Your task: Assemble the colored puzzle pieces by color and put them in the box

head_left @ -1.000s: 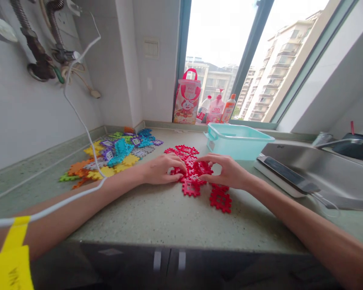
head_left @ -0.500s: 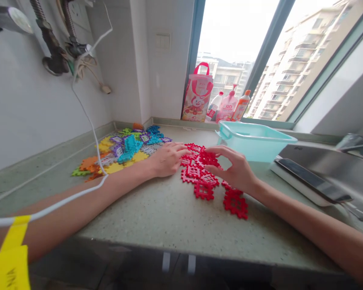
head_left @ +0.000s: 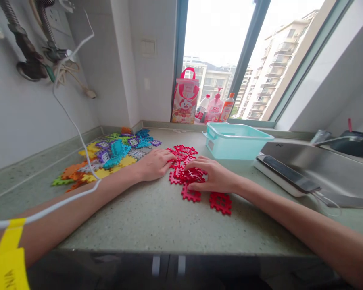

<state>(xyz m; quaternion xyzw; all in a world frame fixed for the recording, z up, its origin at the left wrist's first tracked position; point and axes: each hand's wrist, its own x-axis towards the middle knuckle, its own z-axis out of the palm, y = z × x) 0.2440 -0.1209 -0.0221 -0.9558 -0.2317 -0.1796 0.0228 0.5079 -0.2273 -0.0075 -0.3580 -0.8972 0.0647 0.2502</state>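
Red interlocking plastic tiles (head_left: 182, 151) with notched edges and window-like cut-outs lie in an overlapping heap on the countertop. My left hand (head_left: 156, 164) lies palm down at the heap's left side, fingers extended and tips touching the tiles. Curled over the near part of the heap is my right hand (head_left: 214, 175), its thumb and fingers around red tiles (head_left: 196, 173); how many is hidden. A single red tile (head_left: 220, 202) lies flat in front of the right hand. Left of the left hand spreads a heap of blue, purple, yellow, orange and green tiles (head_left: 117, 153).
A turquoise tub (head_left: 238, 141) stands behind the right hand. A phone (head_left: 286, 173) rests on a white block beside the steel sink (head_left: 335, 173). A white cable (head_left: 78, 131) crosses the left forearm. Bottles (head_left: 214, 108) and a bag (head_left: 185, 98) stand by the window.
My right hand has come nearer and lower, closing around red tiles in the heap's front part. My left hand stays at the heap's left edge. The whole view has shifted slightly.
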